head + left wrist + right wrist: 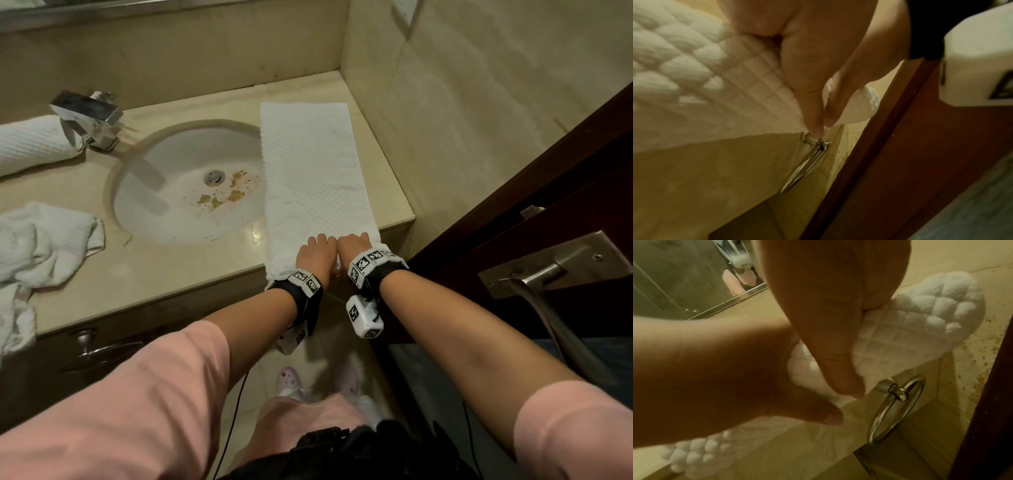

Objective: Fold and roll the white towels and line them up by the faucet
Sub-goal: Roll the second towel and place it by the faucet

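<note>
Our left hand [315, 255] and right hand [352, 248] clench the folded towel's [311, 171] near end, starting a tight roll.

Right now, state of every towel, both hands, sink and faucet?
Folded towel: flat strip right of the basin, near end being rolled.
Rolled towel: finished, lying by the faucet.
Crumpled towel: unfolded heap, left of the basin.
Left hand: grips the near end.
Right hand: grips the near end.
Sink: dry, brown debris near the drain.
Faucet: no water running.
</note>
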